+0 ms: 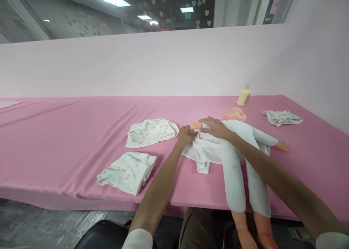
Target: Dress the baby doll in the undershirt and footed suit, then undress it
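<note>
A doll [239, 128] with a white cloth body and plastic head, hands and lower legs lies on the pink-covered table. Its legs hang over the front edge. My left hand [186, 135] is closed at the fingertips of the doll's hand [196, 125]; its exact grip is partly hidden. Just right of it, my right hand [216, 128] curls over the doll's white arm near the wrist. Beneath this arm a small white shirt [207, 149] is spread, one sleeve pointing toward me. Part of the shirt is covered by the doll.
Left of my hands lie a patterned baby garment [152, 132] and a folded patterned cloth [129, 172]. Another folded cloth [283, 117] rests at the right. A yellowish pump bottle [244, 96] stands by the white wall [152, 67]. The table's front edge [81, 203] runs below.
</note>
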Demonstrator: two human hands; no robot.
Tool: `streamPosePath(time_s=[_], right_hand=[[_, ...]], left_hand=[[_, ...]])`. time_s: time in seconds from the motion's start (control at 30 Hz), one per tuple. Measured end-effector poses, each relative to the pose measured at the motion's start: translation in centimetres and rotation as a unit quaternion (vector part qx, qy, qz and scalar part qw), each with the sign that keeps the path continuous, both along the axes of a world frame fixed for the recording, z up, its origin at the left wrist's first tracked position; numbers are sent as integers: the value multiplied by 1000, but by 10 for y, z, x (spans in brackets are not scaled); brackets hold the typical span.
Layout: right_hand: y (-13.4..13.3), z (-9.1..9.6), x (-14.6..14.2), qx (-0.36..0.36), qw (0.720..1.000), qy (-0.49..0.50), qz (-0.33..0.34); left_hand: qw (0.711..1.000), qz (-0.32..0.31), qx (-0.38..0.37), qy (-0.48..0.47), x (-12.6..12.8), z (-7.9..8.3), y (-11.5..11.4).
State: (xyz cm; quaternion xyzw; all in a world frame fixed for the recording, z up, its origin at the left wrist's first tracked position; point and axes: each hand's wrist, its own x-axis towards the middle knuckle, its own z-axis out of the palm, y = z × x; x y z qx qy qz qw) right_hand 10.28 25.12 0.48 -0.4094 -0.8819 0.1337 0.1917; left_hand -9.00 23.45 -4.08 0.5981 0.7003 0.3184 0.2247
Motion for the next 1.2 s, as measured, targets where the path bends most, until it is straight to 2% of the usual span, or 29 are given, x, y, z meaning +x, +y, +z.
streamPosePath(time_s=[0.07, 0.17, 0.33, 0.4, 0.47, 0.53, 0.63, 0.73, 0.83, 0.9, 1.03, 1.1, 1.2], right_hand=[[-1, 1, 2, -4, 1000, 18, -11], [-1, 2, 1, -9, 1000, 18, -18], [-2, 1, 0, -10, 1000, -14, -20], [-3, 1, 1, -12, 1000, -18, -18], [-4, 1, 2, -16, 1000, -15, -15], [-5, 2, 3, -17, 1000, -19, -11], [-4, 2, 3, -2, 999, -51, 3], [-4, 1, -1, 17, 995, -96, 9], [-4, -1, -7, 0, 994, -102, -28], [-4, 2, -9, -12, 995, -78, -66], [-2, 18, -3, 8, 992, -45, -114], [1, 27, 3, 46, 988, -84, -123], [9, 34, 13, 85, 970, -172, -148]], left_hand=[[999, 18, -29, -5, 4, -4, 1], [996, 24, -49, -65, 4, -2, 1], [981, 6, -28, -190, -7, 24, 0], [958, 4, -8, -288, -8, 37, -2], [920, 16, 19, -390, -6, 50, -7], [901, 35, 47, -429, -2, 61, -14], [924, 39, 74, -374, 5, 76, -26], [929, 9, 82, -361, 16, 87, -36], [928, -48, 77, -360, 34, 96, -37], [939, -86, 67, -327, 47, 100, -37], [962, -171, 36, -212, 64, 101, -43], [967, -204, 18, -151, 66, 97, -51], [973, -219, -8, -73, 68, 87, -65]])
